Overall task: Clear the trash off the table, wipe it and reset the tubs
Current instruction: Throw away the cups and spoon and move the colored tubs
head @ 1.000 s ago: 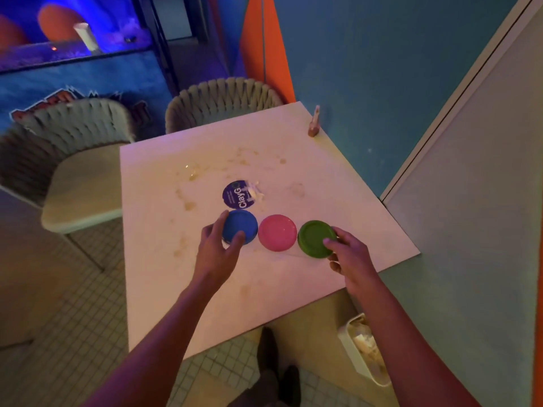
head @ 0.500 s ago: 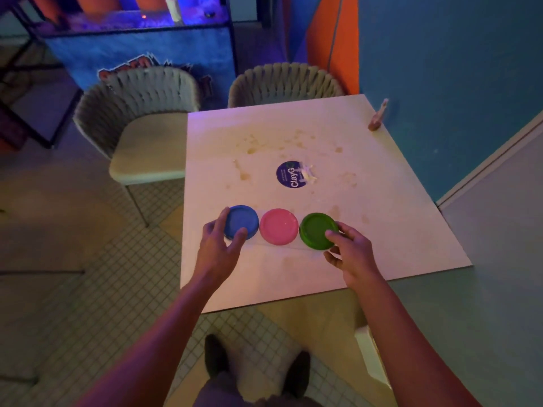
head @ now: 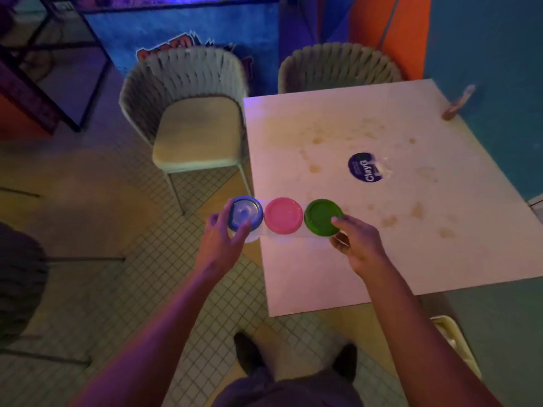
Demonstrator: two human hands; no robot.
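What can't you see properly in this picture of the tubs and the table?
- Head view: tub contents, hidden by the blue lid, pink lid and green lid.
- Small object at the table's far corner: too blurred to identify.
- White bin below: cut off by the right arm.
- Sticker's small print: too blurred to read.

- 3 round tubs stand upright in 1 row, rims touching, at the table's [head: 338,259] near-left edge.
- The blue-lidded tub [head: 245,213] is at the left end, partly past the table's left edge, its clear body showing under the lid.
- The pink-lidded tub [head: 283,215] is in the middle, its lid on.
- The green-lidded tub [head: 321,217] is at the right end, its lid on.
- The table is white and square, with brownish stains across its far half.
- A dark round label [head: 365,167] printed "Clay" lies flat farther back, well apart from the tubs, with pale scraps touching its right side.
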